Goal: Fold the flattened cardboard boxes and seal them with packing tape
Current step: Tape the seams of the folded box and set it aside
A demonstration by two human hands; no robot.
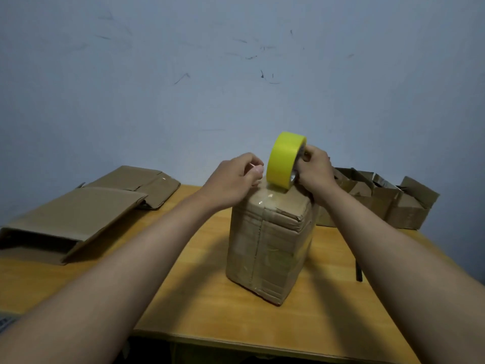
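We're looking down at a taped-up cardboard box (270,245) standing upright near the middle of the wooden bench (210,306), and both our hands are on top of it. Our right hand (316,170) grips the yellow tape roll (284,160), fingers curled into its core, the roll standing on edge and touching the box's top face. Our left hand (233,179) sits just beside the roll, fingers curled, thumb and forefinger pinched on something small and pale — likely the tape's loose end, but we can't make it out for sure.

Plenty is hidden here. The far side of the box is behind our hands, and the roll's core is mostly covered by the right fingers. Clear tape on the box shows only as glare. At the bench's left edge lies a stack of flattened boxes (78,216), its near end cut off by the frame. At the far right corner sit open folded boxes (393,203), partly blocked by our right forearm. A thin dark object (358,270) lies by the right edge; we can't tell what it is.

Behind the bench rises a pale blue wall (183,74), scuffed with dark marks.
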